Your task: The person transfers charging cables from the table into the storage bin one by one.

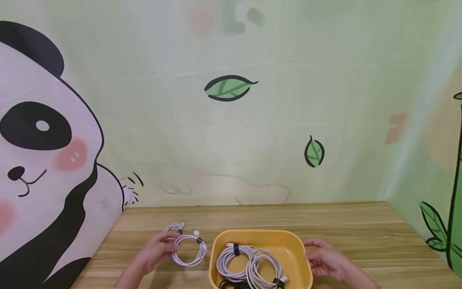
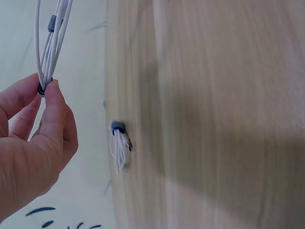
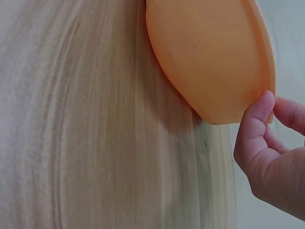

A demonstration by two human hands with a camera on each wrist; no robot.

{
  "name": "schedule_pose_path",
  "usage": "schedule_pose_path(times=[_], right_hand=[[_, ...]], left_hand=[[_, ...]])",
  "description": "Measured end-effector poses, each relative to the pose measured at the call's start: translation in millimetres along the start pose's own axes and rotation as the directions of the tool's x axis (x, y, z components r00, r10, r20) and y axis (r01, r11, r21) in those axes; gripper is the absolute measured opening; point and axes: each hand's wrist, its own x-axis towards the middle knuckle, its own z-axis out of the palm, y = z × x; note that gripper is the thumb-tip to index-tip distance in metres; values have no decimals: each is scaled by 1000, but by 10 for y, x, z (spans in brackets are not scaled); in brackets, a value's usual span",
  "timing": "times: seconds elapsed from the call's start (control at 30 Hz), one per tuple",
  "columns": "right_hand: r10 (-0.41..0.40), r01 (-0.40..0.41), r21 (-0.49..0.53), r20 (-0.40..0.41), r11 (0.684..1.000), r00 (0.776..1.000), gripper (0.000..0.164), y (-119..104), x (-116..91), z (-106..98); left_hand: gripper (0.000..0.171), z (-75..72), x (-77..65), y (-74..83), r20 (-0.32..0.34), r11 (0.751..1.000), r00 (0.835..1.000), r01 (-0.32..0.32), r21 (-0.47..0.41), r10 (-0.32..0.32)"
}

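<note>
My left hand (image 1: 156, 252) pinches a coiled white cable (image 1: 187, 264) just left of the bin, holding it above the table. In the left wrist view thumb and fingers close on a dark band around the white cable (image 2: 51, 57), whose loops rise upward. My right hand (image 1: 326, 260) grips the right rim of a yellow plastic bin (image 1: 260, 232), thumb against the wall in the right wrist view. Inside the bin lie two thick light-grey coiled cables, one at left (image 1: 221, 265) and one at right (image 1: 278, 265), with a black cable (image 1: 234, 284) partly visible at the bottom edge.
A smaller tied white cable (image 1: 171, 227) lies on the wooden table (image 1: 339, 216) behind my left hand. Behind the table's back edge hangs a green backdrop (image 1: 162, 120) with a printed panda and leaves.
</note>
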Motion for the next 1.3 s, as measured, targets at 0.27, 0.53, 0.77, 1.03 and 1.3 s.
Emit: schedule_pose_path(times=[0.27, 0.53, 0.77, 1.03, 1.3], right_hand=[[5, -5, 4, -12, 1000, 1000, 54, -15, 11, 4], [-1, 1, 5, -8, 1000, 1000, 53, -30, 10, 17], [2, -2, -1, -19, 1000, 1000, 54, -25, 21, 15], [2, -2, -4, -29, 1000, 1000, 55, -13, 20, 9], [6, -6, 5, -26, 1000, 1000, 56, -6, 8, 7]], left_hand=[[40, 149, 25, 118, -21, 1000, 999, -28, 11, 28], [40, 297, 37, 227, 25, 998, 998, -55, -7, 56], [41, 437, 72, 290, 67, 998, 996, -63, -23, 64], [40, 632, 115, 340, 66, 997, 995, -71, -19, 72], [39, 780, 140, 348, 113, 997, 991, -66, -35, 69]])
